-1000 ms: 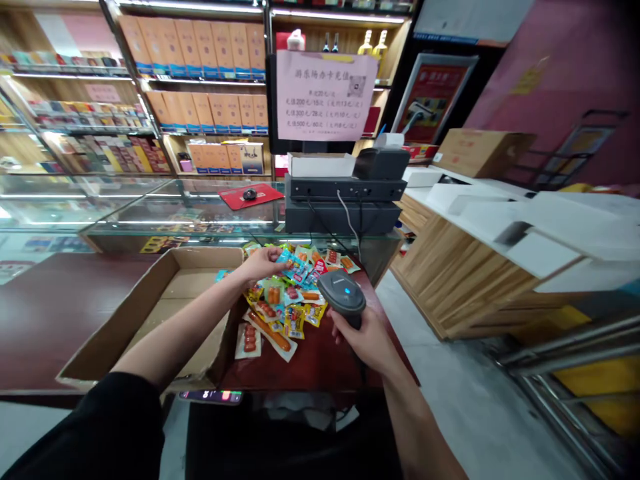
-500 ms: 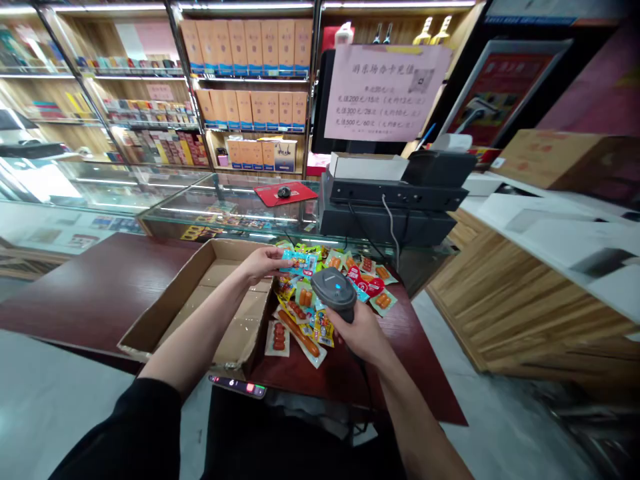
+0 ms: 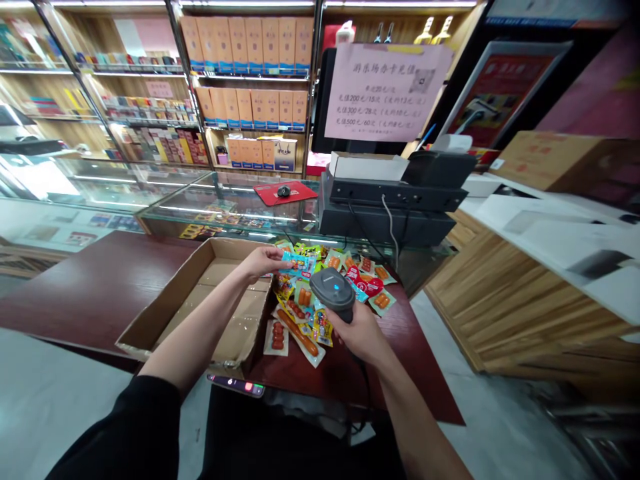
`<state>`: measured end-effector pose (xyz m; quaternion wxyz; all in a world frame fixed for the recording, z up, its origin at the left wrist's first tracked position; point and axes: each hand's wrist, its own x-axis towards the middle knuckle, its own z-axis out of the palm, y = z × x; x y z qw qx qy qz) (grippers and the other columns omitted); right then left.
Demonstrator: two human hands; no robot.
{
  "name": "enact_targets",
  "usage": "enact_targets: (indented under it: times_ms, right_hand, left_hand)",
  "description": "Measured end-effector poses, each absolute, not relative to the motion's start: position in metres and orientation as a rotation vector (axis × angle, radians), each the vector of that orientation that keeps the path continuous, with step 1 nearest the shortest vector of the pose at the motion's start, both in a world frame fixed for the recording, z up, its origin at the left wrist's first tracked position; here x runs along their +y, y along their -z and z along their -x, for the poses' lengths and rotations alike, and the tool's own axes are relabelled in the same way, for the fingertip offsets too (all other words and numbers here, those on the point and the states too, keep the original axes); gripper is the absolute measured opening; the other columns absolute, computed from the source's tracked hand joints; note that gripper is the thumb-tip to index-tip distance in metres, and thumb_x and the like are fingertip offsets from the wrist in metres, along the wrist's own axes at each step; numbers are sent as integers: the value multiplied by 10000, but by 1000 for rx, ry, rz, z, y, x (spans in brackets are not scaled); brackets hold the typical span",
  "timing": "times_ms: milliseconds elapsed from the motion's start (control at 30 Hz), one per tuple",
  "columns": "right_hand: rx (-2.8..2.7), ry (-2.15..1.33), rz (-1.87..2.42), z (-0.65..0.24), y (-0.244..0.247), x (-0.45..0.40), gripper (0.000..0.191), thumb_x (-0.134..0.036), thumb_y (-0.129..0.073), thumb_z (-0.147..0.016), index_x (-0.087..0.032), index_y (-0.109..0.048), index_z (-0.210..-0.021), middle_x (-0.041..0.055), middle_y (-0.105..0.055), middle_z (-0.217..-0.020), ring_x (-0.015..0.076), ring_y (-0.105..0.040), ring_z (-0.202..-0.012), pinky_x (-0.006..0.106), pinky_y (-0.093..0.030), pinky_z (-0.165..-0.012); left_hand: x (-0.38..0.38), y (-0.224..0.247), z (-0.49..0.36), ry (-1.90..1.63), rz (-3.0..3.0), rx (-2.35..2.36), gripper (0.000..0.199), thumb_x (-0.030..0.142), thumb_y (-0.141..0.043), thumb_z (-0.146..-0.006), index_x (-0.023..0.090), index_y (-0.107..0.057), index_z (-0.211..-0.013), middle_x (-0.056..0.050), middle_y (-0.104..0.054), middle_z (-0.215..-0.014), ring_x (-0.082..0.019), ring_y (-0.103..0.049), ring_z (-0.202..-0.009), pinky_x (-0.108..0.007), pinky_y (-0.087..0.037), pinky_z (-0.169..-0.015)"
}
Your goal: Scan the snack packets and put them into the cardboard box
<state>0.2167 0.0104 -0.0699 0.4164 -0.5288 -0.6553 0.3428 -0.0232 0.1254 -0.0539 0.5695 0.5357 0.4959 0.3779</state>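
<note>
Between the fingers of my left hand [image 3: 264, 262] is a blue snack packet [image 3: 299, 264], held over the back left of a pile of snacks. My right hand [image 3: 356, 330] is wrapped round the handle of a dark grey barcode scanner [image 3: 331, 288], whose head points toward the packet and shows a small blue light. Under and around them lie several wrapped snacks, among them a long sausage packet [image 3: 300, 333], a small sausage packet [image 3: 277, 337] and a red heart-shaped packet [image 3: 366, 283]. An open cardboard box [image 3: 195, 317] stands left of the pile, beneath my left forearm.
The dark red table [image 3: 100, 287] bears the box and snacks. Behind it are a glass counter [image 3: 220, 193], a red mat [image 3: 297, 193] with a mouse, and black checkout equipment [image 3: 390, 223]. A phone [image 3: 236, 385] lies at the near edge. A cable hangs below the scanner.
The scanner in my right hand has shifted very slightly left. My left hand still holds the blue packet in nearly the same place.
</note>
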Motion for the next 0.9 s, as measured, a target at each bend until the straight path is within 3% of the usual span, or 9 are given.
enact_targets:
  times_ms: [233,533,700,900]
  right_hand:
    - [-1665,-817,1312,-213,68,10,225,-366,-620,-757,-179,-679,-868,27,-661,-592,201,-648,-648,264,-495,-541]
    - [-1671,-834,1321,-213,64,12,250,-361,-621,-752,-177,-678,-911,25,-661,-592,208,-653,-646,276,-500,-552]
    - [-1714,-864,1340,-208,62,16,241,-370,-619,-762,-176,-671,-894,29,-657,-589,219,-654,-653,277,-489,-545]
    - [-1766,-894,1332,-194,59,20,235,-383,-623,-763,-164,-665,-836,48,-661,-593,226,-649,-642,284,-480,-535]
  left_hand:
    - [123,49,25,-876,-1278,1192,321,255,-836,-497,125,-619,-696,30,-642,-625,-87,-599,-579,-184,-464,-549]
    - [125,53,25,-896,-1243,1173,461,371,-881,-435,126,-646,-747,-24,-706,-758,-127,-646,-658,-248,-522,-624]
    - [131,42,44,-919,-1211,1181,456,358,-889,-428,128,-670,-755,-12,-694,-715,-124,-650,-660,-245,-530,-642]
    - [138,40,113,-902,-1158,1308,500,303,-908,-368,125,-677,-775,-47,-713,-814,-160,-666,-746,-275,-547,-689]
